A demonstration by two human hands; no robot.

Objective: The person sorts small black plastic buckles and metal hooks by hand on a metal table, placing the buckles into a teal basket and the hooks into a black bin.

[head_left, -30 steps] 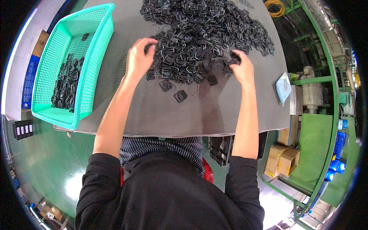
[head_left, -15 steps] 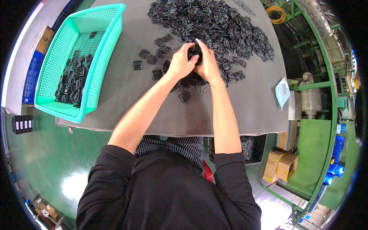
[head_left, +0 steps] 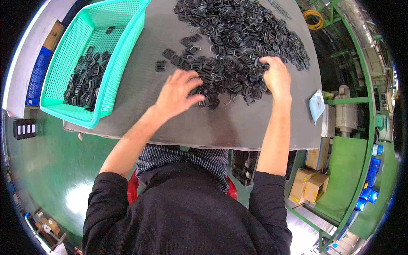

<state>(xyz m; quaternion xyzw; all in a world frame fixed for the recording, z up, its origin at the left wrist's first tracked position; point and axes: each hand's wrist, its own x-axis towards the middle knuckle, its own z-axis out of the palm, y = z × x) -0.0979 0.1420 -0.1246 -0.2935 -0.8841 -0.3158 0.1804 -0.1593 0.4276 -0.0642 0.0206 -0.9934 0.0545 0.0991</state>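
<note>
The black buckles (head_left: 240, 34) lie in a big pile to the right of the green basket (head_left: 66, 59), and some more sit inside it. Your left hand (head_left: 180, 91) has its fingers spread wide on the side of the pile facing the basket, while your right hand (head_left: 277, 78) curls at the side away from the basket, and I can't tell if it holds any. Each buckle looks light, hard and maybe a bit slippery, so pinch it by its outer edges.

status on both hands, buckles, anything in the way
Left hand open by black buckles. Right hand curled at their edge, grip unclear. Buckles heaped on table. Nothing seen blocking.
</note>
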